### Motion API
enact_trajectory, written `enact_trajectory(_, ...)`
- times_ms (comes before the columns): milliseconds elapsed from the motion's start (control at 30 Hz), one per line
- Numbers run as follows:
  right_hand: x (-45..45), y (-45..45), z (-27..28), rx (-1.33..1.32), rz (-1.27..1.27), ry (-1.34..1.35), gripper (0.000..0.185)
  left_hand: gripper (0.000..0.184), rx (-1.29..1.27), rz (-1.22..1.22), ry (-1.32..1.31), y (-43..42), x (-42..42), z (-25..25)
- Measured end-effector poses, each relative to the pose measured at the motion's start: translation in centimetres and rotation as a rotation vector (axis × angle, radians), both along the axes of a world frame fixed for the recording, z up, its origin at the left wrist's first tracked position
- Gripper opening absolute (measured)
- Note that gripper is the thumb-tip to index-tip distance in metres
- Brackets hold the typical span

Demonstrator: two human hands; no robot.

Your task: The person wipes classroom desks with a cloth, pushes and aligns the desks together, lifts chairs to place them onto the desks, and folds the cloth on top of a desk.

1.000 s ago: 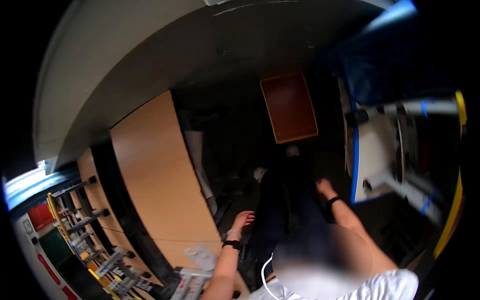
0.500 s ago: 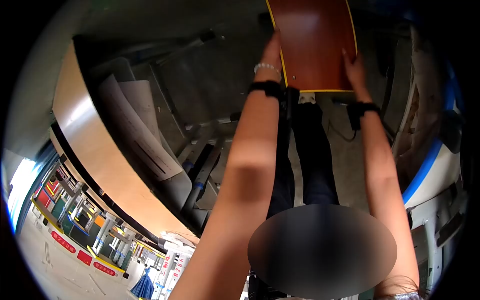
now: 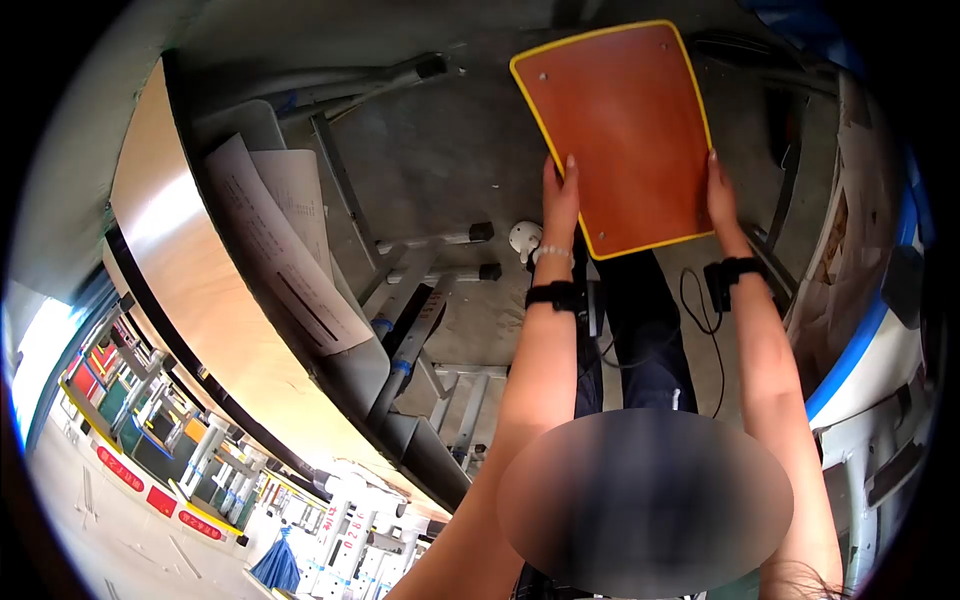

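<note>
A reddish-brown wooden chair seat panel (image 3: 635, 140) with yellow edging hangs in front of me, slightly tilted. Small rivet-like dots show near three of its corners. My left hand (image 3: 561, 205) grips its left edge, thumb on the near face. On the opposite edge, my right hand (image 3: 722, 203) holds the panel lower down, its thumb also showing on the face. Fingers behind the panel are hidden. Both wrists wear black bands, and a beaded bracelet (image 3: 553, 251) circles the left wrist.
To my left stands a wood-topped desk (image 3: 165, 215) with papers (image 3: 285, 250) in its compartment. Metal legs (image 3: 410, 330) spread over the floor. A thin cable (image 3: 718, 360) hangs near my right leg. A blue-edged surface (image 3: 850, 340) lies to the right.
The panel has come lower and nearer in view, so its whole face now shows. Both hands moved down with it, still gripping its sides.
</note>
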State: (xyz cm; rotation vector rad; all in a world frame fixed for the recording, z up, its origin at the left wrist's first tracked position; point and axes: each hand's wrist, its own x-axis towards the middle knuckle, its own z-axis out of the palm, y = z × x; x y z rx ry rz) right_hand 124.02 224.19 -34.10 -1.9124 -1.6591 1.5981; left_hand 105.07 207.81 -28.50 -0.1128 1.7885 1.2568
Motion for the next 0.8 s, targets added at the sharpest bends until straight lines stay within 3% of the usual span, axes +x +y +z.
enact_trajectory(133,0.0,-3.3,0.3,0.035,0.154,-0.058,0.056,0.068,0.022,0.023,-0.053,-3.0,-0.4,-0.1)
enact_trajectory(233,-2.0,-4.0,2.1,-0.046,0.142,-0.133,0.062,0.054,-0.059,0.163,-0.028,-2.9,-0.8,-1.1)
enact_trajectory(267,-2.6,-4.0,2.5,-0.050,0.133,-0.145,0.064,0.054,-0.059,0.091,0.018,-2.9,-1.1,-1.6)
enact_trajectory(333,-2.3,-2.8,0.7,-0.108,0.155,-0.085,0.065,0.056,-0.083,-0.047,0.106,-3.3,-1.8,-2.6)
enact_trajectory(367,-2.5,-2.4,0.0,-0.145,0.168,-0.054,0.066,0.059,-0.128,-0.102,0.001,-2.7,-2.8,-1.0)
enact_trajectory(467,-5.3,-0.6,-0.6,0.016,0.210,0.069,0.067,0.058,0.044,0.028,-0.005,-2.0,-4.7,-1.6)
enact_trajectory(500,-6.5,0.5,-0.2,-0.187,-0.006,0.078,0.065,0.057,0.000,0.144,0.003,-1.6,-4.9,-2.2)
enact_trajectory(567,-8.2,1.9,1.4,-0.618,-0.437,0.070,0.063,0.058,0.088,0.119,-0.163,-1.7,-6.3,-3.7)
enact_trajectory(600,-8.5,1.0,2.6,-0.625,-0.356,0.167,0.061,0.058,0.129,0.102,-0.249,-2.2,-6.4,-4.0)
enact_trajectory(667,-8.1,-1.2,6.9,-0.612,-0.191,0.383,0.059,0.061,0.142,0.030,-0.085,-1.7,-5.6,-3.3)
enact_trajectory(700,-8.0,-2.0,7.8,-0.585,-0.270,0.391,0.055,0.063,0.031,0.098,-0.025,-1.5,-5.0,0.7)
enact_trajectory(733,-7.6,-2.9,7.6,-0.542,-0.349,0.412,0.051,0.062,0.014,0.158,-0.109,-2.4,-4.7,0.2)
enact_trajectory(767,-5.1,-3.4,5.1,-0.375,-0.220,0.177,0.046,0.060,0.111,0.163,-0.020,-3.7,-4.2,0.3)
enact_trajectory(800,-4.3,-4.9,6.6,-0.302,-0.225,0.207,0.043,0.056,0.177,0.245,-0.093,-4.5,-3.6,2.7)
